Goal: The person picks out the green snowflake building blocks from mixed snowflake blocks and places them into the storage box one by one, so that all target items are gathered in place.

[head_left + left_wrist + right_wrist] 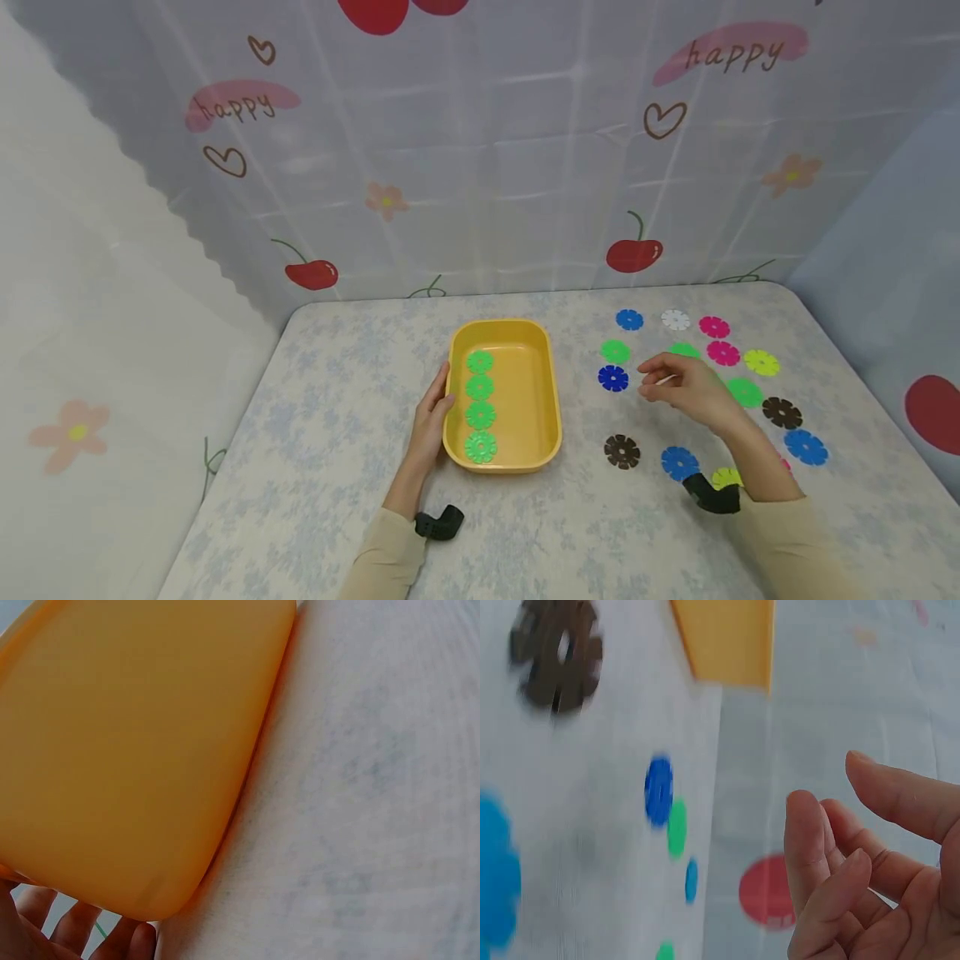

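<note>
My right hand (pixel 686 387): empty, thumb and fingers loosely bent, gap between, right of yellow tray (pixel 521 408). My left hand (pixel 427 421), nearer tray, holds its left wall. Tray's long axis points away from me; four green discs (pixel 480 387) line its left inside. Dark blue disc (pixel 613 378) lies right of tray, between it and right hand; loose green disc (pixel 616 352) just beyond blue.

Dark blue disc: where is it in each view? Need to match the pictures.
Head: dark blue disc right of and below centre, just below a green disc.
Left wrist: not in the picture.
Right wrist: left of centre, about mid-height, blurred, next to a green disc.
Shared landmark: yellow tray; upper left in left wrist, top centre in right wrist.
</note>
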`<state>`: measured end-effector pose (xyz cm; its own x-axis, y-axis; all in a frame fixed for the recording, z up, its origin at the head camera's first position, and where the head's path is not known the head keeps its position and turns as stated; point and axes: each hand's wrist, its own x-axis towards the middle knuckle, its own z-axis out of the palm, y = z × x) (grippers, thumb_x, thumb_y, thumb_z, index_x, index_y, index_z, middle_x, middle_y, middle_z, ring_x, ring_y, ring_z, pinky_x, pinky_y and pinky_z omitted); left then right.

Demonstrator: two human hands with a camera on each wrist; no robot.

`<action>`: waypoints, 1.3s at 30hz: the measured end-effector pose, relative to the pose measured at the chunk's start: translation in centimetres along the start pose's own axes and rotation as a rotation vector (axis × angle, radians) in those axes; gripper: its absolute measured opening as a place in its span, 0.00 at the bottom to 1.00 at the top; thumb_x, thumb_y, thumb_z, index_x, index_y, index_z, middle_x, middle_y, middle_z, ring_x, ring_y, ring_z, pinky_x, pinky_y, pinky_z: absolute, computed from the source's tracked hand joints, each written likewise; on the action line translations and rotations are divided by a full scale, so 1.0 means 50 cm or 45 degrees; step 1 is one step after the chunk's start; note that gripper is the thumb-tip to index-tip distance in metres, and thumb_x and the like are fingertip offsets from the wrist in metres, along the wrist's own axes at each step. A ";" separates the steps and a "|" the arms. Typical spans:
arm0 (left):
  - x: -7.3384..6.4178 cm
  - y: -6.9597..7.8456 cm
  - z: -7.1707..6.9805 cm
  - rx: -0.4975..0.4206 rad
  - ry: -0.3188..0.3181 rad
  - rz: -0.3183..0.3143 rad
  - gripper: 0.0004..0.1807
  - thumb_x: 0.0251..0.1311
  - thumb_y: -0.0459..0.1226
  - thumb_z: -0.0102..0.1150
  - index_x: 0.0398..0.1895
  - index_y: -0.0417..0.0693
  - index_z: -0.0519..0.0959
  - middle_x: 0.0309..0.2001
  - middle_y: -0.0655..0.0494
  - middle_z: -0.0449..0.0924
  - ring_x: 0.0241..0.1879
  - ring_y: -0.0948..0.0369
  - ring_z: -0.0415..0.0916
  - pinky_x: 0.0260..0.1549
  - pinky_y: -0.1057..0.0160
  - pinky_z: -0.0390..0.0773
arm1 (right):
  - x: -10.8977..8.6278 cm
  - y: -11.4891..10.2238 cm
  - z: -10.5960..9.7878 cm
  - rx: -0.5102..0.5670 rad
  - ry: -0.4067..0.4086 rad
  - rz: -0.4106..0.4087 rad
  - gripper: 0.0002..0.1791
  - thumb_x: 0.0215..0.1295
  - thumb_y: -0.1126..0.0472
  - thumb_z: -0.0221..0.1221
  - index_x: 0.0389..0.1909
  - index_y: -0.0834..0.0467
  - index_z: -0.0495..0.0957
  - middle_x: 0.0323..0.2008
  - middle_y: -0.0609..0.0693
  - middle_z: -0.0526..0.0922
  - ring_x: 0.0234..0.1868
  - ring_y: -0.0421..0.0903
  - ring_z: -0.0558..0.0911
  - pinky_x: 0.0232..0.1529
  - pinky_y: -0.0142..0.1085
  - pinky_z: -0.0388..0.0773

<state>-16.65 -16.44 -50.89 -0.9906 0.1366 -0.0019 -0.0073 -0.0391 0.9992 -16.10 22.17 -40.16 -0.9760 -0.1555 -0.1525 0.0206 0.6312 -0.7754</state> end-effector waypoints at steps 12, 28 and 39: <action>0.002 0.005 0.003 -0.026 -0.002 0.002 0.29 0.77 0.38 0.38 0.77 0.64 0.53 0.78 0.65 0.47 0.77 0.63 0.44 0.73 0.57 0.53 | -0.017 0.126 -0.162 -0.225 0.178 0.115 0.31 0.66 0.53 0.62 0.63 0.69 0.68 0.54 0.72 0.73 0.49 0.65 0.76 0.35 0.34 0.79; 0.002 0.004 0.002 -0.022 -0.002 0.006 0.29 0.76 0.39 0.39 0.77 0.64 0.53 0.78 0.65 0.47 0.77 0.63 0.44 0.68 0.73 0.59 | -0.004 0.270 -0.212 -0.191 0.070 0.269 0.34 0.64 0.56 0.63 0.63 0.73 0.64 0.56 0.77 0.68 0.53 0.69 0.71 0.45 0.59 0.75; 0.004 0.001 0.003 -0.026 0.012 0.005 0.29 0.76 0.37 0.39 0.78 0.60 0.53 0.78 0.63 0.47 0.77 0.63 0.43 0.73 0.60 0.52 | -0.005 0.291 -0.197 -0.154 0.064 0.308 0.38 0.58 0.57 0.67 0.62 0.75 0.64 0.55 0.77 0.68 0.52 0.68 0.72 0.45 0.56 0.75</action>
<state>-16.84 -16.28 -50.83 -0.9918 0.1275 0.0019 -0.0057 -0.0595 0.9982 -17.70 38.89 -45.34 -0.9555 0.0471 -0.2913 0.2314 0.7320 -0.6408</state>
